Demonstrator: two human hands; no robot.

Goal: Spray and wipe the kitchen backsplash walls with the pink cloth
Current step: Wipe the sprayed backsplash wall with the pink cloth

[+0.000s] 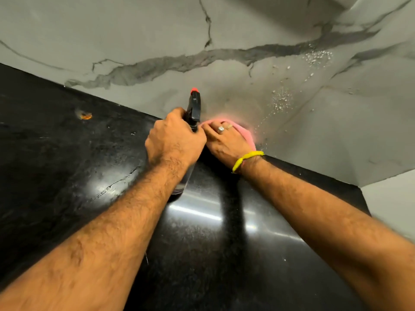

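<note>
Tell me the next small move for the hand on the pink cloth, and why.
Probably sweep the right hand, pressing the pink cleaning cloth low on the grey marble-veined backsplash wall, up and to the right. White spray droplets cling unwiped there. The left hand grips the black spray bottle with the red nozzle, so it needs no move yet.

You are looking down at a black polished stone countertop (67, 153) that is reflecting bright streaks of overhead light near its middle. A small orange-brown scrap (86, 116) is lying on it toward the left, close to the wall. Behind the counter, grey-white marble-look wall tiles (134, 30) with dark veins are running along the back and turning a corner on the right. A plain pale surface (390, 194) is showing past the counter's right end.
</note>
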